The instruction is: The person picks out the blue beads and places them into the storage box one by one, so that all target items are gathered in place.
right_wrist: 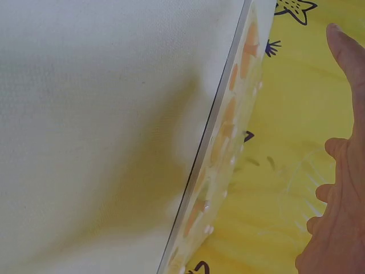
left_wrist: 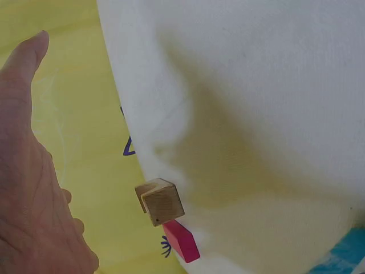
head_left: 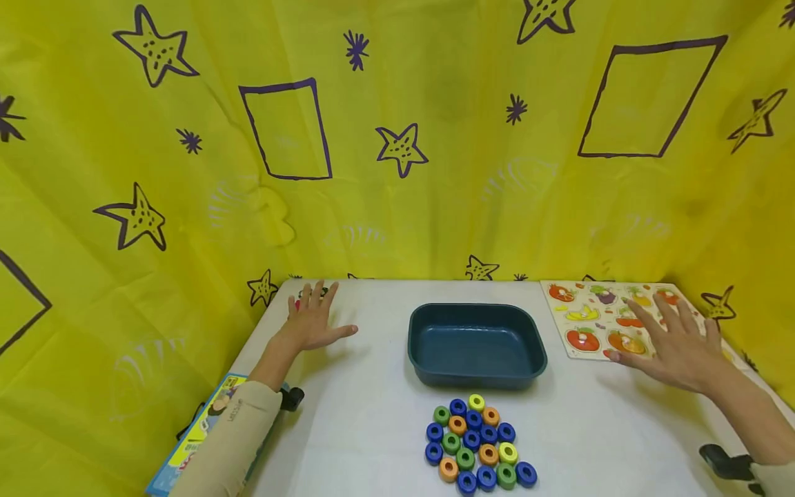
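Note:
Both hands hover above a white table with their fingers spread. My left hand [head_left: 308, 326] is over the table's far left part, near a wooden block [left_wrist: 162, 202] and a pink block [left_wrist: 182, 241]; it holds nothing. Over the fruit puzzle board [head_left: 574, 348] at the right, my right hand [head_left: 683, 348] also holds nothing and hides part of the board. A dark teal rectangular tub [head_left: 478, 378] stands between the hands. In front of it lies a loose cluster of ring-shaped beads [head_left: 471, 440] in blue, green, orange and yellow.
A colourful box or book [head_left: 180, 455] lies at the left edge, partly under the left sleeve [head_left: 230, 442]. Yellow cloth [head_left: 397, 214] with star drawings hangs around the back and sides of the table [head_left: 360, 428].

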`<state>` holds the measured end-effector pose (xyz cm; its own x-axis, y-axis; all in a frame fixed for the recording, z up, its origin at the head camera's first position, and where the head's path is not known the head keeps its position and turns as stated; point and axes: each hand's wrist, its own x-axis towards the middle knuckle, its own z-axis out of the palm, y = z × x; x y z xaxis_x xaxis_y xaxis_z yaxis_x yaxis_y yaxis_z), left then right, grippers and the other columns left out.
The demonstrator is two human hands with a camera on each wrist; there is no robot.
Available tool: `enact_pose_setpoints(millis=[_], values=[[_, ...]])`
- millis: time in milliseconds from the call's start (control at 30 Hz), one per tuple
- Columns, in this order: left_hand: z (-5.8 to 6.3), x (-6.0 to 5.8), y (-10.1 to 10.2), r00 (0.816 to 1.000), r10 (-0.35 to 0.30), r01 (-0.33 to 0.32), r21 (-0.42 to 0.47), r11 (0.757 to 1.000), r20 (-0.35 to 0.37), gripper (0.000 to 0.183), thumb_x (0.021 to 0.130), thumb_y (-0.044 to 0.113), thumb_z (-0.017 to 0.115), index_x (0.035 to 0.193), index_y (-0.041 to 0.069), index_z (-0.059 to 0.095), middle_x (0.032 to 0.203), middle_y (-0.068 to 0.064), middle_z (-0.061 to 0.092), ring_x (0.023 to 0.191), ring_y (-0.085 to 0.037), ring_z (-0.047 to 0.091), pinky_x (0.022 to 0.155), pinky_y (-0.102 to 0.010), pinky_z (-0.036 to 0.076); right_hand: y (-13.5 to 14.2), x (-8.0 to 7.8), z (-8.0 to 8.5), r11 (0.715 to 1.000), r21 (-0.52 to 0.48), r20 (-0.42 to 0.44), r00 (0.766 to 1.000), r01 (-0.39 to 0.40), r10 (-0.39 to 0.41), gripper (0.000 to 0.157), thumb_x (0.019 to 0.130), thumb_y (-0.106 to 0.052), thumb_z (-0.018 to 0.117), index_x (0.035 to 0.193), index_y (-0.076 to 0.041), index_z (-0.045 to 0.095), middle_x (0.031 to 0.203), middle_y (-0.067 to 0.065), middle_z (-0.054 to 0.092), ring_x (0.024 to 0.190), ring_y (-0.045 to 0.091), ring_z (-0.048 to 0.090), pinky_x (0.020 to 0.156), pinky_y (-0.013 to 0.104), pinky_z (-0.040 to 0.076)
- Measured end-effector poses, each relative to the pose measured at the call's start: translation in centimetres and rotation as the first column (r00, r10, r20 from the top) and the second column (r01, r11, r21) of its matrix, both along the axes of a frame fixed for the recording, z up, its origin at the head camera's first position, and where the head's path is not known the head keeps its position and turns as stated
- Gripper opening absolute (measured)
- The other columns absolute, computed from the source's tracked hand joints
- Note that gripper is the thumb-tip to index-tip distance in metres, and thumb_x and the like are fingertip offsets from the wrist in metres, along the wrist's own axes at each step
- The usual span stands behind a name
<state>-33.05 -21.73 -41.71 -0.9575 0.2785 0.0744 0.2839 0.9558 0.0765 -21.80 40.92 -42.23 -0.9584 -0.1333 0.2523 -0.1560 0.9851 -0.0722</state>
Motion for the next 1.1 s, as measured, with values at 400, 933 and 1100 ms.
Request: enact_pose_setpoints(millis=[400, 933, 1100], values=[[1.8, 0.3, 1.8, 0.998, -0.037, 0.043, 0.143, 0.989, -0.042, 0.106, 0.074, 0.081, 0.039, 0.15, 0.016, 0.004, 0.152, -0.019, 0.002, 0.136, -0.043, 0.0, 0.099, -0.069, 0.0, -3.6, 2.1, 1.7, 0.96, -0.259, -0.058, 0.994, -0.106, 0.094, 0.085, 0.079, -0.044, 0.07, 0.146, -0.015, 0.028, 0.142, 0.025, 0.026, 0.117, 0.051, 0.031, 0.088, 0.068, 0.022], [-3.2, 5.0, 12.4, 0.928, -0.355, 0.11, 0.825, 0.554, 0.114, 0.073, 0.09, 0.035, 0.061, 0.147, 0.015, 0.02, 0.148, -0.009, 0.026, 0.132, -0.032, 0.03, 0.102, -0.051, 0.029, -16.3, 11.4, -3.7, 0.613, -0.768, 0.535, 0.714, 0.187, 0.452, 0.046, 0.079, -0.032, 0.073, 0.116, -0.007, 0.061, 0.076, 0.005, 0.059, 0.067, 0.021, 0.054, 0.055, 0.027, 0.044], [-3.9, 5.8, 12.9, 0.883, -0.455, 0.112, 0.892, 0.439, 0.113, 0.066, 0.091, 0.015, 0.06, 0.146, 0.008, 0.023, 0.149, -0.013, 0.023, 0.132, -0.037, 0.028, 0.102, -0.05, 0.029, -16.6, 11.7, -4.4, 0.649, -0.739, 0.545, 0.729, 0.183, 0.414, 0.044, 0.076, -0.036, 0.075, 0.111, -0.011, 0.065, 0.077, 0.003, 0.059, 0.067, 0.02, 0.053, 0.055, 0.026, 0.044]])
